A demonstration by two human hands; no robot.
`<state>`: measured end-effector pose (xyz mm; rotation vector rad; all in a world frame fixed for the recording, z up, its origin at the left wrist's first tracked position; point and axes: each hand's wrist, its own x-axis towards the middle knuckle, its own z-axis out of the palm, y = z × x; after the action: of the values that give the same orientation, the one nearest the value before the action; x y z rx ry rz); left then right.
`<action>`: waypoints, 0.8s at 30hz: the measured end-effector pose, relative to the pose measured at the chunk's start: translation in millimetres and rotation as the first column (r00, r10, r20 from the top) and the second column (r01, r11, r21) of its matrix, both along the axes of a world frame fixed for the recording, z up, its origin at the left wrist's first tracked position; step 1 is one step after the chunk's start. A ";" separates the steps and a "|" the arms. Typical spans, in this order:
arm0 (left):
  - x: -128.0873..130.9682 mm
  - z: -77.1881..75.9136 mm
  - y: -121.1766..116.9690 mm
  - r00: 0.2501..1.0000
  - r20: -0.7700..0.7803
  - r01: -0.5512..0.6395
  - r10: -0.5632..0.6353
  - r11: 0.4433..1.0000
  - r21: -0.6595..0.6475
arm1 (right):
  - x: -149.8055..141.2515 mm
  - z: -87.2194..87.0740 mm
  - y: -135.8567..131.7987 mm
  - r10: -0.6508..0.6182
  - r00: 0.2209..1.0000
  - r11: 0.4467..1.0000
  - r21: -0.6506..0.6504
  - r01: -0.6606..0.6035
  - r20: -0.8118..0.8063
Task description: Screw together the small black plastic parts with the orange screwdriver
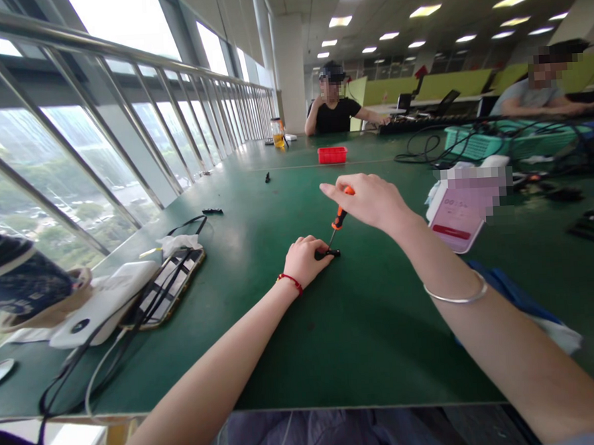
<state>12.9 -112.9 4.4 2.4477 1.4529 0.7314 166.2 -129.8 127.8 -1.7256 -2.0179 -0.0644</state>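
Note:
My right hand [373,198] is closed around the top of an orange and black screwdriver [340,215], its thumb pointing left. The shaft slants down to a small black part [334,252] on the green tabletop, and its tip meets that part near my left fingers. My left hand [306,260] rests low on the table, with thumb and fingers pinching the left end of the black part. What kind of part it is I cannot make out; my fingers hide some of it.
A phone [458,207] leans at right, near blue cloth [517,297]. At left lie a white power bank [105,305], another phone [173,285] and cables. Further off are small black pieces [213,211], a red basket [332,155] and a green basket [516,139]. Two people sit beyond.

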 end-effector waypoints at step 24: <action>0.3 1.2 -0.4 1.000 0.005 -0.005 0.005 1.000 -0.005 | -6.2 -3.6 -0.4 0.041 0.999 0.997 0.059 -0.043 0.033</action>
<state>13.3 -113.3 5.6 2.4377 1.4572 0.7334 160.0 -130.2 124.3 -1.6552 -2.0530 -0.1371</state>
